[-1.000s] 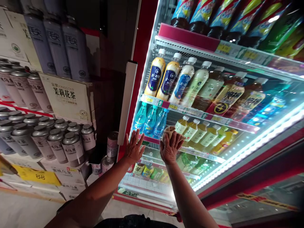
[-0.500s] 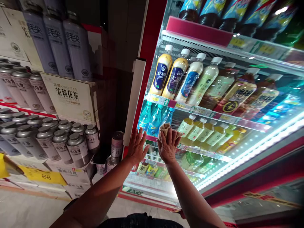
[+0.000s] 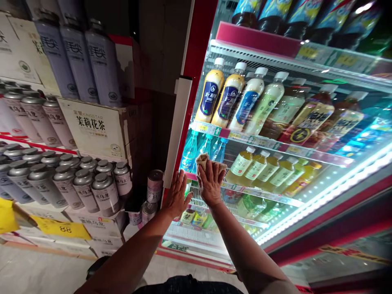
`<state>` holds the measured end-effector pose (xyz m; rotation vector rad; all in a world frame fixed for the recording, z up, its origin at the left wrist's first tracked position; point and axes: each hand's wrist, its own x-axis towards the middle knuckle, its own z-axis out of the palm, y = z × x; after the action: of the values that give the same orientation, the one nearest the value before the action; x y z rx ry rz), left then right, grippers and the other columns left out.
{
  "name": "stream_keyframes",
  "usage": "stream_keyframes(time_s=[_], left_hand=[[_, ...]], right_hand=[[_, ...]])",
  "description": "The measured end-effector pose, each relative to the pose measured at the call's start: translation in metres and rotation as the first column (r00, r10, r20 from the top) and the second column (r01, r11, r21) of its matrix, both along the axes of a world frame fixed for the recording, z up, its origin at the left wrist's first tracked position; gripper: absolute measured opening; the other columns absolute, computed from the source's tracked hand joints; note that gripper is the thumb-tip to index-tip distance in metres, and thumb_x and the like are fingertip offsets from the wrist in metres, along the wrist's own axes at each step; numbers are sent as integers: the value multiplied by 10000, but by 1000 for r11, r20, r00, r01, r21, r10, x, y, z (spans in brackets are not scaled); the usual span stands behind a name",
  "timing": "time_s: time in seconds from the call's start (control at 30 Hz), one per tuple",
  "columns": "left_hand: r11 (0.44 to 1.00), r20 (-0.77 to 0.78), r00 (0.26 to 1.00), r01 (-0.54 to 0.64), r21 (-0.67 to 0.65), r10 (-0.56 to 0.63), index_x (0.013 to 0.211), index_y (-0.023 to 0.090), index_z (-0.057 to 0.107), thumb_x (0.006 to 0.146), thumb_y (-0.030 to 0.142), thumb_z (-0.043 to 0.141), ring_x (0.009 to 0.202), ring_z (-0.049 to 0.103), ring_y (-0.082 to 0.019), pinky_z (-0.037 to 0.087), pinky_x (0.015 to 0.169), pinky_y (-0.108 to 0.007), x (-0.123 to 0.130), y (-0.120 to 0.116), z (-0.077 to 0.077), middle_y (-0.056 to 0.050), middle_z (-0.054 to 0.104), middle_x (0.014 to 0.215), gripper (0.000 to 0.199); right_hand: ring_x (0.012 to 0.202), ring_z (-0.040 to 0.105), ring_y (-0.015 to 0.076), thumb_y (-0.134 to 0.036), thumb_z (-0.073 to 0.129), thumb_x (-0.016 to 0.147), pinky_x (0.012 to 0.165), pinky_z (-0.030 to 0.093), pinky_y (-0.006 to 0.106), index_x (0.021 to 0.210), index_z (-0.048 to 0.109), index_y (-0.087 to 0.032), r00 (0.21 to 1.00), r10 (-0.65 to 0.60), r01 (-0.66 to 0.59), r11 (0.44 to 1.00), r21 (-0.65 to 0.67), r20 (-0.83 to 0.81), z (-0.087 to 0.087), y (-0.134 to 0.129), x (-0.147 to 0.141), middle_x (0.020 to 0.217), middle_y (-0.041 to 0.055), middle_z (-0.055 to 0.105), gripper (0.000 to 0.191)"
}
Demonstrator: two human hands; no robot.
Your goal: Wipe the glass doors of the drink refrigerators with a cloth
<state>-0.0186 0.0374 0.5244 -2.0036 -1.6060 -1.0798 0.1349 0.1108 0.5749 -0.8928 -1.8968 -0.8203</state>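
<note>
My right hand [image 3: 210, 184] presses a folded brown cloth [image 3: 202, 160] flat against the glass door of a lit drinks fridge, fingers spread over it. Part of the cloth shows above and beside the fingertips. To its left, my left hand [image 3: 177, 196] lies with fingers stretched out at the door's left edge, beside the pale vertical door handle [image 3: 177, 134]; it holds nothing. Behind the glass, near both hands, stand blue-green bottles [image 3: 189, 151] and a row of yellow-green tea bottles [image 3: 240, 165].
Milk tea bottles [image 3: 210, 94] line the shelf above. On the left, silver-topped cans [image 3: 105, 194] and cartons [image 3: 94, 126] are stacked, with a yellow price sign [image 3: 61, 227] in front. Two pink cans [image 3: 155, 185] stand near the door edge. A bright light strip [image 3: 324, 192] runs along the right.
My right hand and the cloth have slid a little left along the glass, closer to my left hand. My left hand stays at the door's edge. The view has shifted slightly.
</note>
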Motion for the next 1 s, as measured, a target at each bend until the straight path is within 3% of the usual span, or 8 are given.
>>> stream_keyframes(time_s=[0.1,0.23,0.33,0.47,0.57,0.67,0.83,1.0], left_hand=[[1000,-7,1000,-13,5,13,1666,172,-119,1000,327,558,1604,-46,-354,278,1279,-598,0,-1,-7,-169,-56,1738,962],[999,-10,999,-40,-2,40,1659,183,-151,951,241,608,1603,-56,-351,318,1264,-582,-2,-4,-14,-170,-59,1737,1039],[998,-2,999,-44,-49,44,1660,192,-152,932,200,609,1612,19,-348,343,1248,-573,-5,-8,-19,-185,-20,1739,1053],[990,24,996,-88,-113,91,1659,195,-154,949,220,583,1610,131,-351,400,1200,-550,-10,-13,-25,-198,32,1741,1023],[986,-10,994,-105,-131,105,1664,152,-119,959,264,562,1597,207,-359,369,1217,-539,-13,-13,-32,-216,111,1730,987],[983,-49,992,-122,-140,116,1665,78,-60,942,257,551,1567,298,-362,325,1245,-523,-15,-11,-42,-252,230,1694,963],[971,-41,989,-145,-188,140,1660,27,27,921,257,554,1556,321,-370,328,1250,-517,-21,-12,-54,-268,311,1663,936],[976,-41,993,-117,-183,111,1668,59,42,954,272,525,1578,273,-351,350,1243,-510,-27,-19,-51,-251,247,1691,889]], right_hand=[[1642,-13,260,-324,595,999,1303,20,589,1528,528,-317,998,-9,11,1000,30,-55,4,3,-19,1705,78,347,533],[1637,97,235,-331,597,999,1313,24,552,1525,521,-372,995,52,-52,999,-5,82,-8,-2,-23,1646,36,461,534],[1634,114,208,-324,582,1009,1320,10,520,1525,520,-365,985,74,-71,997,-25,155,-11,-7,-15,1623,23,495,522],[1643,14,235,-304,570,1008,1310,-1,556,1511,546,-322,997,32,-31,999,-5,66,6,-5,-29,1658,49,441,505],[1642,7,277,-301,569,999,1289,-30,620,1519,538,-323,1000,24,-24,1000,10,3,15,-2,-53,1674,55,413,521],[1636,90,261,-262,557,993,1291,-41,619,1538,504,-344,988,119,-115,992,-42,100,9,-3,-66,1645,30,462,553],[1601,238,196,-241,507,1017,1315,-32,544,1546,472,-376,938,212,-173,972,-162,274,-5,-11,-54,1622,-23,496,547],[1614,204,231,-207,512,998,1310,-28,568,1583,423,-365,976,139,-100,970,-221,166,6,-12,-65,1658,5,444,612]])
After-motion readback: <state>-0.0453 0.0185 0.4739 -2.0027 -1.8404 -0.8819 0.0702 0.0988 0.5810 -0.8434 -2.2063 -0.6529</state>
